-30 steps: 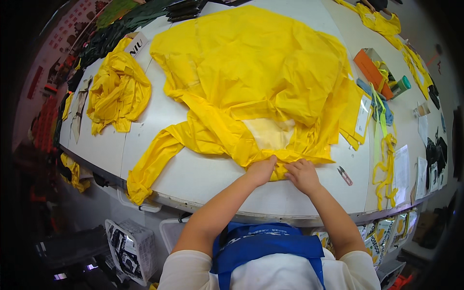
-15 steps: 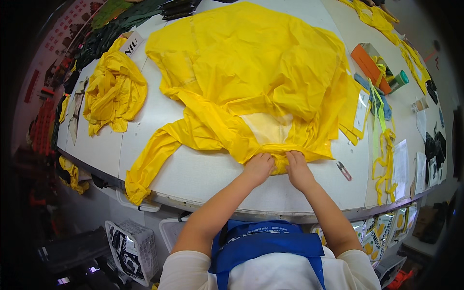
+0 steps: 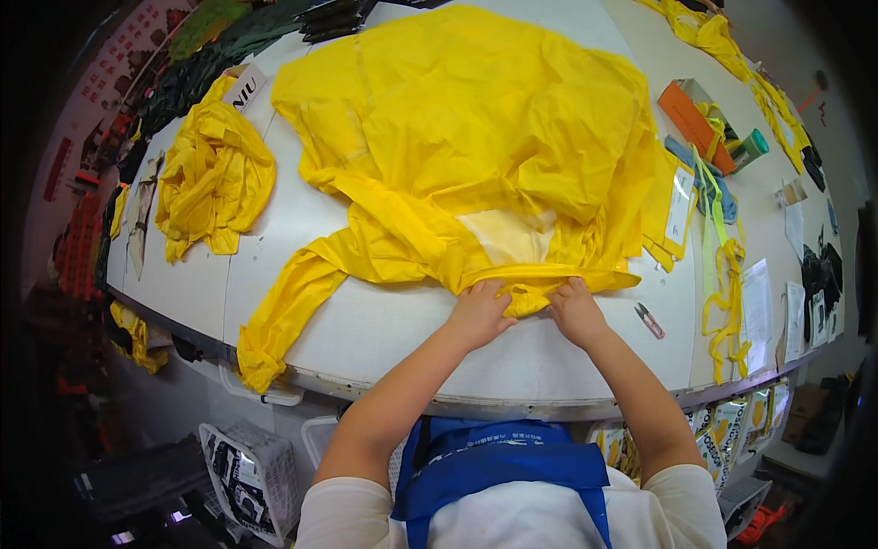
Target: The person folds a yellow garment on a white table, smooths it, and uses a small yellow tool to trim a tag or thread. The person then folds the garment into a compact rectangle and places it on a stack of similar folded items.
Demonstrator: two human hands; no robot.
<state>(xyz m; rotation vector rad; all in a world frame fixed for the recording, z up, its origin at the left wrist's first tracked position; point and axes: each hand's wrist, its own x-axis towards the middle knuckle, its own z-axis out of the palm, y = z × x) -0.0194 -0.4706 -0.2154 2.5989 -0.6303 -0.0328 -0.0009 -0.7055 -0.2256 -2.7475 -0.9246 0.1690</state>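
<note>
A large yellow raincoat (image 3: 485, 110) lies spread over the table, crumpled, with one sleeve (image 3: 297, 297) trailing left to the table's front edge. A whitish lining patch shows near its front. At the garment's near edge my left hand (image 3: 480, 314) has its fingers closed over the gathered fabric, thumb toward the middle. My right hand (image 3: 578, 313) pinches the same edge a little to the right. Between the two hands a small fold of yellow cloth hangs toward me. The fingertips are partly hidden by the fabric.
A bunched yellow garment (image 3: 215, 178) sits at the left. Small thread snips (image 3: 650, 321) lie right of my hands. Farther right are an orange box (image 3: 690, 119), a green-lidded container (image 3: 752, 146), yellow strips (image 3: 725, 302) and papers (image 3: 756, 306). A white basket (image 3: 249, 480) stands below the table.
My hands have moved slightly apart along the raincoat's edge, the left one shifting left. The edge is drawn out straighter, and its right tip reaches farther right.
</note>
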